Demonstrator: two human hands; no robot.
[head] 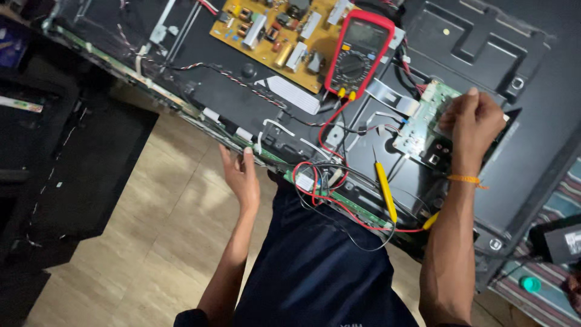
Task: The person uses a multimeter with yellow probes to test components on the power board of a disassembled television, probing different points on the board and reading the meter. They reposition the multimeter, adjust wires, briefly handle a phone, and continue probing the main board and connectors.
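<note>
An opened flat television back panel (472,36) lies across the view with its boards bare. My right hand (473,121) is closed with fingertips pressed on the green circuit board (423,124) at the right. My left hand (242,175) is open with fingers spread, touching the panel's lower edge strip (272,158). A red multimeter (358,51) rests on the panel beside a yellow power board (272,30). Its red and black leads (327,194) loop over the edge, and a yellow probe (385,191) lies on the panel between my arms.
Beige floor tiles (145,242) show below the panel at the left. A dark cabinet (66,163) stands at the far left. At the right lie a striped cloth (560,200), a black adapter (560,239) and a green cap (530,283). My dark trousers (315,266) fill the bottom centre.
</note>
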